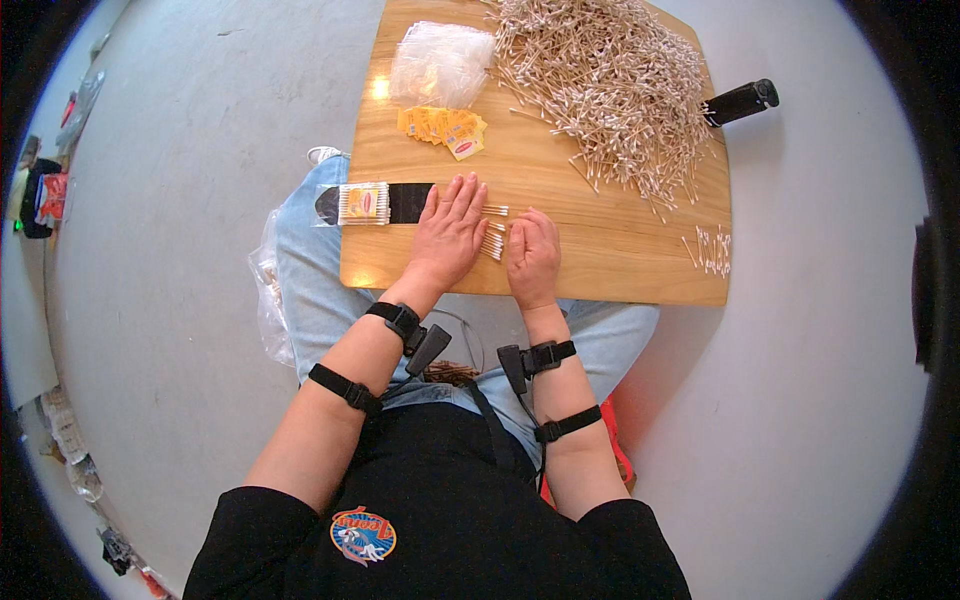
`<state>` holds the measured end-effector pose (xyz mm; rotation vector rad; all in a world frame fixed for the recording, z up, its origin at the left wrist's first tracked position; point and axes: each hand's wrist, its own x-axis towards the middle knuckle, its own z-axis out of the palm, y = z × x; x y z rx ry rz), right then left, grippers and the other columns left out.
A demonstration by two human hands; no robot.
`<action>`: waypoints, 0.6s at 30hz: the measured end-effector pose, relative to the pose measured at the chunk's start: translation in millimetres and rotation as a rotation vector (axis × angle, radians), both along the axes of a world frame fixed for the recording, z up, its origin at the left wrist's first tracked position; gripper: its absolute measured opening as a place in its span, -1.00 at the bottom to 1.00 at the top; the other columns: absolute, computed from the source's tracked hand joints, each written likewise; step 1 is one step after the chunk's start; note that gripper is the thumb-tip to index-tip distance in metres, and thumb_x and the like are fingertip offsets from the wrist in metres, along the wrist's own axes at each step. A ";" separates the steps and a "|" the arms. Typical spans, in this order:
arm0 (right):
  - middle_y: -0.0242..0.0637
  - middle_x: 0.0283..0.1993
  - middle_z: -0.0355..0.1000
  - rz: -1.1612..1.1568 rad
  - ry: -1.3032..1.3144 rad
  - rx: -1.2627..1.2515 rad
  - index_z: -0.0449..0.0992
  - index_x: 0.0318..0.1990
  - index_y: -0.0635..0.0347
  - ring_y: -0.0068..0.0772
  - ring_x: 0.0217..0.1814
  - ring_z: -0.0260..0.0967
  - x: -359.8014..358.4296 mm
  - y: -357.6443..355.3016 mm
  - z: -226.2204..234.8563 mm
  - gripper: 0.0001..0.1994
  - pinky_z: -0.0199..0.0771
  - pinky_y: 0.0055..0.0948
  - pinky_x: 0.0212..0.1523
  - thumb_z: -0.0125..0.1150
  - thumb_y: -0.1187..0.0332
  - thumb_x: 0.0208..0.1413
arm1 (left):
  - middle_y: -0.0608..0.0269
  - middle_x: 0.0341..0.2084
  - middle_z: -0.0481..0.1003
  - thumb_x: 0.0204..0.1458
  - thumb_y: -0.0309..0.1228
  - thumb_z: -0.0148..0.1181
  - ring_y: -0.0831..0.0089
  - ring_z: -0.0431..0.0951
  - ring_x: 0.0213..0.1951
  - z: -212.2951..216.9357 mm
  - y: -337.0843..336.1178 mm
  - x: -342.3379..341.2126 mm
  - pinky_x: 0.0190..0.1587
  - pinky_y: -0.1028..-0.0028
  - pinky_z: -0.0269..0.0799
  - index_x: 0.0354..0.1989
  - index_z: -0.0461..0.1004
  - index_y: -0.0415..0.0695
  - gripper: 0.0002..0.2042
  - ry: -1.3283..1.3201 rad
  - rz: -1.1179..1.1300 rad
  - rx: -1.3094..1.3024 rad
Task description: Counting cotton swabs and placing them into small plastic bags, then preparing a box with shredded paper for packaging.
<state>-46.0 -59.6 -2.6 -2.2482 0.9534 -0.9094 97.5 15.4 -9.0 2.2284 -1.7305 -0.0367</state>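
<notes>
My left hand [448, 238] lies flat on the wooden table, fingers stretched out together, over a small row of cotton swabs [494, 242]. The swabs' white tips stick out past its right side; the rest is hidden under the palm. Just right of them, my right hand [533, 258] rests near the table's front edge with its fingers curled in. Whether anything is inside them is hidden. Left of my left hand runs a black strip [408, 203], partly under the fingers. On its left part lies a clear packet of cotton swabs [363, 204] with a yellow card inside.
A big heap of loose cotton swabs [610, 85] covers the table's far right. Clear plastic bags [442, 65] and fanned yellow cards [440, 127] lie far left. A few swabs [713, 252] sit by the right edge. A black cylindrical object [742, 103] juts beyond that edge.
</notes>
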 end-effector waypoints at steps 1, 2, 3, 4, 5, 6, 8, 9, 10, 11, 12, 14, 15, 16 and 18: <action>-0.05 -0.05 0.42 0.000 0.000 -0.001 0.54 -0.13 0.25 0.03 0.12 0.32 -0.6 0.6 -0.2 -0.80 0.31 -0.10 0.18 0.12 0.36 0.16 | 0.16 0.39 0.12 0.27 -0.18 -0.13 0.28 0.05 0.43 0.3 -0.1 0.0 0.43 0.14 -0.15 0.37 0.17 -0.10 -0.48 0.006 0.001 0.009; -0.02 0.05 0.39 0.020 0.048 -0.023 0.48 -0.02 0.27 0.06 0.20 0.26 1.2 2.8 3.5 -0.71 0.25 -0.08 0.25 0.15 0.34 0.14 | 0.18 0.40 0.11 0.28 -0.16 -0.14 0.29 0.04 0.43 -0.4 0.1 1.0 0.44 0.15 -0.18 0.37 0.17 -0.09 -0.48 0.011 0.003 0.019; 0.01 0.14 0.35 0.040 0.096 -0.045 0.41 0.10 0.28 0.08 0.29 0.20 2.7 5.2 6.8 -0.59 0.18 -0.06 0.32 0.17 0.32 0.11 | 0.18 0.40 0.11 0.28 -0.16 -0.14 0.29 0.04 0.43 -1.1 0.4 1.4 0.44 0.15 -0.18 0.37 0.17 -0.09 -0.48 0.009 0.006 0.019; 0.01 0.14 0.35 0.043 0.094 -0.045 0.41 0.10 0.28 0.08 0.29 0.20 3.6 7.8 8.9 -0.59 0.18 -0.06 0.32 0.17 0.32 0.11 | 0.18 0.40 0.11 0.28 -0.16 -0.15 0.29 0.03 0.43 -1.8 0.6 1.2 0.44 0.15 -0.18 0.37 0.17 -0.09 -0.48 0.001 0.003 0.031; 0.01 0.21 0.30 0.114 0.186 -0.096 0.33 0.18 0.30 0.09 0.35 0.13 3.4 10.2 10.6 -0.50 0.10 -0.03 0.37 0.20 0.30 0.08 | 0.17 0.40 0.10 0.28 -0.16 -0.16 0.29 0.03 0.44 -1.7 0.7 1.0 0.44 0.15 -0.18 0.37 0.17 -0.10 -0.48 -0.008 0.000 0.043; 0.02 0.28 0.25 0.186 0.278 -0.147 0.25 0.26 0.32 0.10 0.42 0.05 3.9 12.0 11.9 -0.39 0.01 -0.01 0.42 0.22 0.29 0.06 | 0.17 0.40 0.10 0.28 -0.16 -0.16 0.29 0.03 0.44 -1.6 1.5 1.3 0.44 0.15 -0.18 0.37 0.17 -0.10 -0.48 -0.010 0.005 0.042; 0.01 0.34 0.19 0.189 0.331 -0.134 0.21 0.30 0.34 0.06 0.46 0.01 3.6 12.6 8.5 -0.38 -0.05 0.01 0.44 0.18 0.31 0.09 | 0.16 0.41 0.10 0.29 -0.16 -0.17 0.29 0.02 0.44 -1.2 2.6 1.9 0.44 0.15 -0.19 0.37 0.16 -0.10 -0.48 0.000 -0.003 0.026; 0.01 0.39 0.13 0.188 0.386 -0.119 0.16 0.33 0.35 0.02 0.49 -0.03 3.2 11.4 6.1 -0.38 -0.11 0.04 0.46 0.14 0.32 0.12 | 0.16 0.41 0.10 0.29 -0.16 -0.17 0.29 0.02 0.44 -1.0 2.0 2.0 0.44 0.15 -0.19 0.37 0.16 -0.10 -0.48 0.000 0.003 0.026; 0.01 0.39 0.13 0.194 0.384 -0.121 0.16 0.33 0.35 0.02 0.49 -0.03 3.0 9.3 3.8 -0.38 -0.11 0.04 0.46 0.14 0.32 0.12 | 0.16 0.40 0.10 0.29 -0.17 -0.17 0.28 0.02 0.44 -0.8 1.0 1.6 0.44 0.15 -0.19 0.37 0.16 -0.11 -0.48 0.024 -0.009 0.012; 0.00 0.40 0.12 0.195 0.468 -0.169 0.17 0.33 0.34 0.01 0.49 -0.03 4.4 7.8 2.9 -0.38 -0.15 0.04 0.47 0.11 0.28 0.15 | 0.15 0.40 0.10 0.29 -0.17 -0.17 0.28 0.03 0.44 -1.5 1.5 2.2 0.44 0.14 -0.19 0.37 0.16 -0.11 -0.48 0.046 -0.016 0.000; -0.02 0.42 0.11 0.196 0.551 -0.218 0.17 0.34 0.34 -0.01 0.50 -0.03 5.8 6.5 1.9 -0.39 -0.18 0.04 0.47 0.09 0.23 0.17 | 0.15 0.40 0.10 0.29 -0.17 -0.17 0.28 0.03 0.44 -2.2 2.1 2.4 0.44 0.14 -0.19 0.37 0.16 -0.11 -0.48 0.043 -0.006 0.002; -0.03 0.44 0.08 0.207 0.578 -0.211 0.16 0.35 0.33 -0.04 0.51 -0.05 6.7 5.8 0.6 -0.39 -0.21 0.06 0.48 0.05 0.22 0.20 | 0.13 0.41 0.09 0.28 -0.17 -0.16 0.27 0.03 0.44 -3.2 2.4 1.9 0.44 0.14 -0.19 0.37 0.16 -0.12 -0.48 0.063 -0.019 -0.027; -0.04 0.46 0.04 0.207 0.609 -0.203 0.15 0.35 0.33 -0.07 0.52 -0.06 6.5 5.5 0.2 -0.39 -0.24 0.07 0.48 0.01 0.20 0.22 | 0.13 0.41 0.09 0.28 -0.17 -0.16 0.27 0.03 0.44 -3.6 2.3 1.2 0.44 0.14 -0.19 0.37 0.16 -0.12 -0.48 0.062 -0.011 -0.026; -0.04 0.46 0.04 0.215 0.607 -0.204 0.15 0.35 0.33 -0.07 0.52 -0.06 5.6 5.0 0.1 -0.39 -0.24 0.07 0.48 0.01 0.20 0.22 | 0.14 0.40 0.10 0.28 -0.18 -0.15 0.27 0.03 0.43 -3.9 2.3 0.3 0.44 0.15 -0.18 0.37 0.17 -0.12 -0.48 0.054 -0.013 -0.026; -0.05 0.47 0.04 0.215 0.658 -0.203 0.12 0.37 0.32 -0.09 0.53 -0.08 5.7 5.7 5.0 -0.38 -0.26 0.10 0.48 0.01 0.19 0.22 | 0.14 0.40 0.10 0.28 -0.19 -0.15 0.27 0.04 0.43 -4.6 2.6 0.3 0.44 0.16 -0.16 0.37 0.17 -0.11 -0.49 0.046 -0.005 -0.024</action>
